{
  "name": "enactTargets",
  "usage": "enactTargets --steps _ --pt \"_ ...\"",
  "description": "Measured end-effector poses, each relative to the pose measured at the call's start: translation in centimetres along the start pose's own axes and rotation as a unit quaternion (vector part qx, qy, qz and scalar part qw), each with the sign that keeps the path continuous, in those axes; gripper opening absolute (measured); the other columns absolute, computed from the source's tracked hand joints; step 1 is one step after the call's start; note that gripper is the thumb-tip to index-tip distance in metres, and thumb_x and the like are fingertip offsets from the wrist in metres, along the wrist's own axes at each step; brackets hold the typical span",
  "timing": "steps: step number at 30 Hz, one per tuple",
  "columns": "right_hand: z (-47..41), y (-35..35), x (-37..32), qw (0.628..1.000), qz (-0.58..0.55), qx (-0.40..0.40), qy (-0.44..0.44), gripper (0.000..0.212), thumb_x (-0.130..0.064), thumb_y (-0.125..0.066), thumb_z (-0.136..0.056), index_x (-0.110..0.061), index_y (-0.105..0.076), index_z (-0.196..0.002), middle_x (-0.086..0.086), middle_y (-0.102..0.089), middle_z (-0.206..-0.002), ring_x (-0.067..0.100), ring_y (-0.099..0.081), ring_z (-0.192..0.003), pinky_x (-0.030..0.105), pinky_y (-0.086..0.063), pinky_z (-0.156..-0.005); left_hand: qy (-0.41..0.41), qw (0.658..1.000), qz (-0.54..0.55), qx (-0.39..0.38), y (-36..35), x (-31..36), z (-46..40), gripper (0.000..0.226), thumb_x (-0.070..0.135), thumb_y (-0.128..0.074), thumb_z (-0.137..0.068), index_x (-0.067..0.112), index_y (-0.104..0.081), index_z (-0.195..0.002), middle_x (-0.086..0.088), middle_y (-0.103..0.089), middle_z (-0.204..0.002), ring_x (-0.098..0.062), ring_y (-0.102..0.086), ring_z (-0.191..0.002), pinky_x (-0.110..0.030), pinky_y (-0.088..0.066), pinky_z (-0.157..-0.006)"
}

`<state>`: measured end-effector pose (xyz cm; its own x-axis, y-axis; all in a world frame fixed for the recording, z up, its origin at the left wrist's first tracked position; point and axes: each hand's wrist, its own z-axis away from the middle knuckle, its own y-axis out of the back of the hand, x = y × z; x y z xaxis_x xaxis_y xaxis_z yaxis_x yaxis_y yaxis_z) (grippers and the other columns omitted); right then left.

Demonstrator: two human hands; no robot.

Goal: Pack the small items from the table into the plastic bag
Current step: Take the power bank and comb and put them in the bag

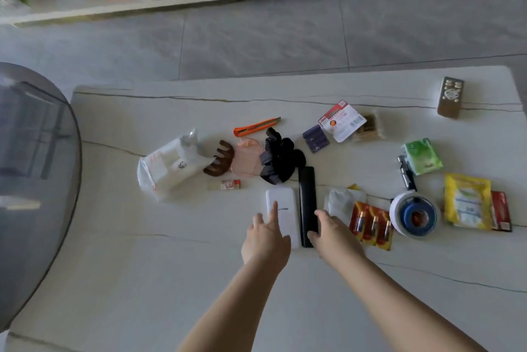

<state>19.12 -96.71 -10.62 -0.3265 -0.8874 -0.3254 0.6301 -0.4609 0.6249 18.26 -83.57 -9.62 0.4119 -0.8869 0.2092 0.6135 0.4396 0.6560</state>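
Note:
A white plastic bag [168,166] lies on the pale table [171,266] at the left of the items. My left hand [266,237] reaches over a white flat case [285,209], one straight finger resting on it. My right hand [335,233] is spread beside a long black case [307,197], thumb near its lower end. Nearby lie a brown hair claw [221,162], a pink hair claw [247,160], a black scrunchie [281,159], an orange utility knife [255,127] and a battery pack [372,224].
To the right lie a tape roll [413,216], a yellow packet [466,202], a green tissue pack [423,156], purple rolls [316,139], a carded pack [340,120] and a remote [450,98]. A glass round table [31,180] stands at the left.

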Motion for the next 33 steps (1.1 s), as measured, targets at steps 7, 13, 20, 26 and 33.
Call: enactTargets --steps 7,13,20,26,33 --pt "-4.9 -2.4 -1.5 0.990 0.022 0.097 -0.095 0.045 -0.032 -0.052 -0.093 -0.014 -0.034 -0.130 0.007 -0.051 -0.122 0.025 -0.058 -0.107 0.030 -0.042 -0.064 0.020 0.998 -0.015 0.054 -2.2 1.1 -4.9 0.086 0.061 -0.044 -0.088 0.030 0.008 -0.150 -0.007 -0.029 -0.137 -0.026 -0.046 -0.121 -0.033 -0.049 -0.081" --pt "-5.8 -3.1 -1.7 0.985 0.054 0.133 -0.091 0.041 -0.036 -0.053 -0.092 -0.011 -0.039 -0.121 0.007 -0.056 -0.117 0.025 -0.060 -0.103 0.030 -0.041 -0.064 -0.008 0.996 -0.068 0.057 -3.1 0.7 -5.4 0.088 0.066 -0.036 -0.088 0.026 0.014 -0.150 -0.010 -0.028 -0.136 -0.028 -0.047 -0.115 -0.031 -0.047 -0.074" --pt "-4.0 -1.3 -1.8 0.995 0.017 0.050 -0.089 0.049 -0.041 -0.053 -0.087 -0.010 -0.035 -0.120 0.008 -0.060 -0.109 0.026 -0.062 -0.093 0.030 -0.043 -0.060 -0.019 0.996 -0.090 -0.017 -1.9 -0.7 -4.3 0.108 0.049 -0.062 -0.082 0.026 0.020 -0.149 -0.007 -0.028 -0.139 -0.025 -0.038 -0.125 -0.032 -0.047 -0.091" --pt "0.8 1.3 -0.8 0.955 -0.274 -0.032 -0.114 0.040 -0.033 -0.041 -0.092 -0.015 -0.038 -0.127 0.007 -0.058 -0.097 0.024 -0.059 -0.087 0.033 -0.052 -0.067 0.064 0.995 0.025 -0.078 0.6 -1.6 -1.6 0.087 0.049 -0.051 -0.081 0.030 -0.003 -0.151 -0.007 -0.040 -0.140 -0.027 -0.041 -0.128 -0.037 -0.043 -0.099" --pt "9.0 3.8 0.7 0.778 -0.603 -0.045 -0.171 0.025 -0.017 -0.033 -0.095 -0.006 -0.053 -0.105 0.014 -0.059 -0.081 0.022 -0.053 -0.061 0.029 -0.048 -0.051 0.149 0.922 0.329 -0.137 5.0 0.6 5.1 0.021 0.031 -0.044 -0.087 0.014 -0.056 -0.091 -0.009 -0.052 -0.085 -0.022 -0.051 -0.075 -0.027 -0.045 -0.066"
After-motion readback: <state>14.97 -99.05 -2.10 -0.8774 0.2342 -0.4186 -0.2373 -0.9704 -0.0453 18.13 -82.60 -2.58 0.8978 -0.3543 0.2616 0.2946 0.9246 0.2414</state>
